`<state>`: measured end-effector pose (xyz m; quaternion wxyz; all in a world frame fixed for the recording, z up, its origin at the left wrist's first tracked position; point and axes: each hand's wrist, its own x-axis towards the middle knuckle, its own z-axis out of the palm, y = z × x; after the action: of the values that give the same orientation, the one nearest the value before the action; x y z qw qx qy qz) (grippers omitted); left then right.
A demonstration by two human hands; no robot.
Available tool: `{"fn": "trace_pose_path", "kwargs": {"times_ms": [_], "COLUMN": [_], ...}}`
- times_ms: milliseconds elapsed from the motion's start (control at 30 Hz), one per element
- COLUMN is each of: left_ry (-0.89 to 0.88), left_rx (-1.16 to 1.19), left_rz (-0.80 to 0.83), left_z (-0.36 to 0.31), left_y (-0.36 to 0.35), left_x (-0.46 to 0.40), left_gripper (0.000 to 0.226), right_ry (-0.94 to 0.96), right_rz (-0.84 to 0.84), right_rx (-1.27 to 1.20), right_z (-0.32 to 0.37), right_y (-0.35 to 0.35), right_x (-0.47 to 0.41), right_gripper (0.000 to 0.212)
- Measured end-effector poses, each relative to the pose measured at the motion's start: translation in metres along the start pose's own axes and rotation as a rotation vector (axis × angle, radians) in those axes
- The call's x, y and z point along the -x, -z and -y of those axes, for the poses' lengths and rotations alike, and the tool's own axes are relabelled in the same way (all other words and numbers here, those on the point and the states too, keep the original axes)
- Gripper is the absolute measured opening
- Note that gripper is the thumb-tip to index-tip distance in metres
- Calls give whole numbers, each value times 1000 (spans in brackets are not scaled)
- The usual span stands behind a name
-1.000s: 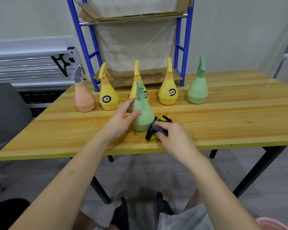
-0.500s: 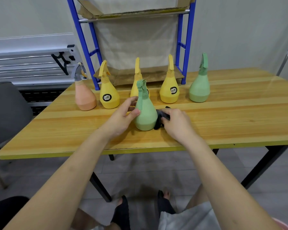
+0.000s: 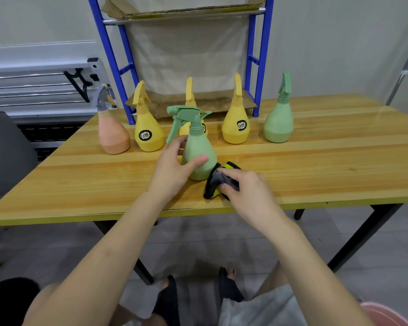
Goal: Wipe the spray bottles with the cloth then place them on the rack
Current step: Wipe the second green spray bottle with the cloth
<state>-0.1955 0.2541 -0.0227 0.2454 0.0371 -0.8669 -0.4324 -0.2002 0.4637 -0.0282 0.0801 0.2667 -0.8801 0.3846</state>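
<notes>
Here the pale green spray bottle (image 3: 199, 151) stands upright, trigger pointing left.

Row of five pear-shaped plastic spray bottles (image 3: 237, 121) blocks the blue metal rack (image 3: 259, 67). Gaps between them narrow. Wooden bench (image 3: 327, 161) open at right.

Round black labels with pale print sit on the fronts of the yellow bottles. On the left yellow bottle (image 3: 149, 135) the label (image 3: 145, 135) begins with a large "Q"; the smaller letters after it are too blurred to read. The right yellow bottle (image 3: 236, 128) carries the same label (image 3: 242, 125), also starting with "Q". The middle yellow bottle's label (image 3: 204, 128) is mostly hidden.
</notes>
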Motion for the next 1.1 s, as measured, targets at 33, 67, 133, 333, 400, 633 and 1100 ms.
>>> {"fn": "trace_pose_path", "kwargs": {"times_ms": [33,67,133,333,400,633,1100], "left_ry": [15,18,-11,5,21,-24,-19], "left_rx": [-24,-45,-59,24,26,-89,-287], "left_rz": [-12,-13,18,263,301,191,152], "left_z": [-1,-3,-6,-8,-6,-8,-17], "left_y": [-1,-2,0,24,29,29,15], "left_x": [-1,-3,-4,-3,-2,3,1], "left_gripper": [86,86,78,64,62,52,81], "right_ry": [6,10,-1,-62,-83,-144,-41], "right_rz": [2,1,-7,-47,-60,-149,-100], "right_rx": [13,26,23,29,17,-165,-201], "right_z": [-2,-3,-7,-15,-16,-15,-9], "right_y": [-1,-3,-4,-6,-7,-2,0], "right_x": [-2,-5,-13,-44,-53,-57,-33], "right_gripper": [26,24,23,22,25,27,21]}}
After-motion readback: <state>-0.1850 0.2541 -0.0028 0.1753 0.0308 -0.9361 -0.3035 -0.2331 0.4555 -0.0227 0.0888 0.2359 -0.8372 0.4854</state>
